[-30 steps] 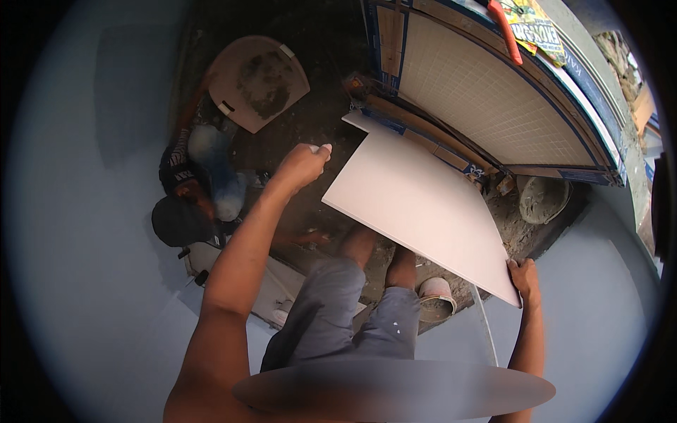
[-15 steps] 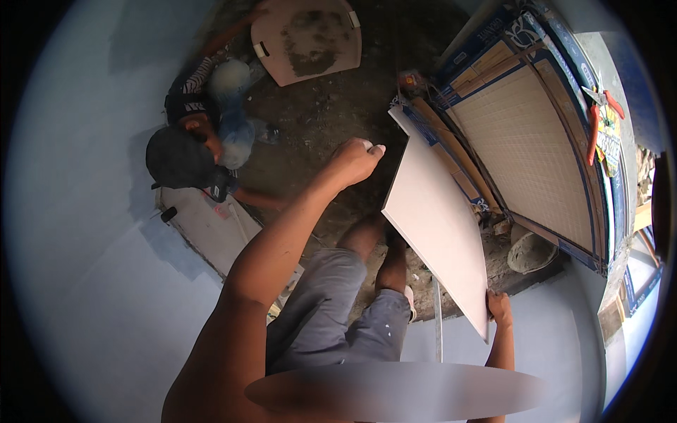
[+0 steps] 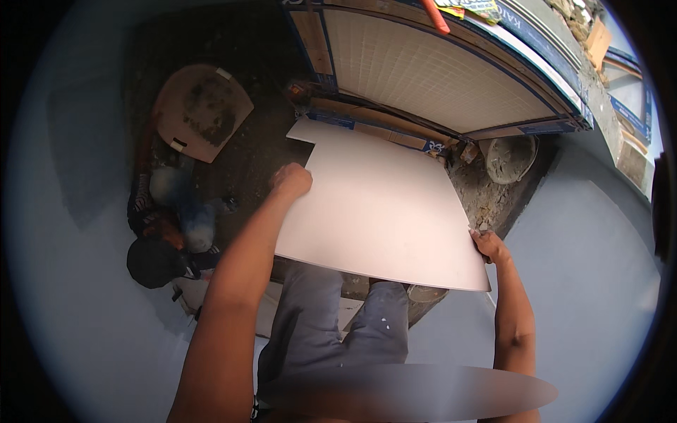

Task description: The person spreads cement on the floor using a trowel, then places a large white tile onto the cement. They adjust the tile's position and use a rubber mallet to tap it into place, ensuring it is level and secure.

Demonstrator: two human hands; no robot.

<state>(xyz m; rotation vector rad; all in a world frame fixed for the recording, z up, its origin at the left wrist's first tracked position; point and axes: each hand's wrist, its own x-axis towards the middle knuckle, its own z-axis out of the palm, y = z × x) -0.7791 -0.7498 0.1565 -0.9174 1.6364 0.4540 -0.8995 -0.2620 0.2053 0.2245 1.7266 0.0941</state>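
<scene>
A large pale tile (image 3: 381, 208) lies broadside in front of me, above my thighs, with a rectangular notch at its far left corner. My left hand (image 3: 293, 180) is closed at the tile's left edge, just below the notch; its fingertips are partly hidden. On the right edge, toward the near corner, my right hand (image 3: 489, 245) grips the tile with the fingers curled at its rim.
Boxed tiles (image 3: 430, 67) lean along the far side, with red-handled pliers (image 3: 435, 15) on top. A mortar-crusted bucket (image 3: 509, 158) stands at right by rubble. At left, a co-worker in a dark cap (image 3: 155, 262) crouches near a stained pinkish board (image 3: 204, 113).
The tile has swung from steeply tilted at right to broadside before me. My left hand has come from the air to its left edge. My view has turned right.
</scene>
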